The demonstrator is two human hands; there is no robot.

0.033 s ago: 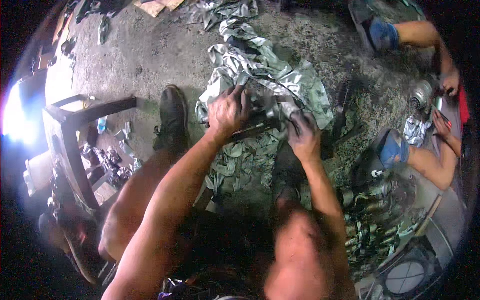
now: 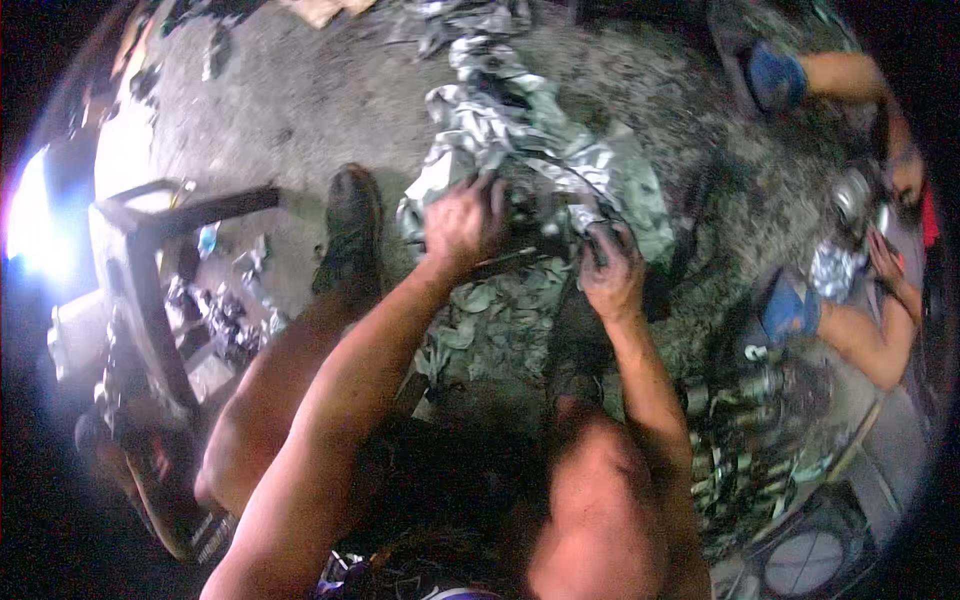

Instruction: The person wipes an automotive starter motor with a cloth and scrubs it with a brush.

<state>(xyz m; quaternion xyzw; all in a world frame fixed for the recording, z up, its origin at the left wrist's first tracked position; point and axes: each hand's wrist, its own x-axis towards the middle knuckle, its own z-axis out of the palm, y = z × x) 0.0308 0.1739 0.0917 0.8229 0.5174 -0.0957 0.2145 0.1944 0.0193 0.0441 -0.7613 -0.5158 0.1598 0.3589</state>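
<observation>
The left hand (image 2: 465, 225) bends its fingers over the left end of a dark, blurred part (image 2: 530, 212), the right hand (image 2: 612, 270) curls at its right; whether either grips, I cannot tell. The part lies just above frame centre, long axis roughly left to right; its front is indistinct. Beneath spreads a crumpled silvery sheet (image 2: 640, 195) on stained grey floor (image 2: 290, 110). A metal frame (image 2: 150, 300) stands at left; another person's arm (image 2: 905, 165) shows upper right.

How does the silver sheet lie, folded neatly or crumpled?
Crumpled: the sheet shows uneven creases and bright ridges beyond the left hand.
</observation>
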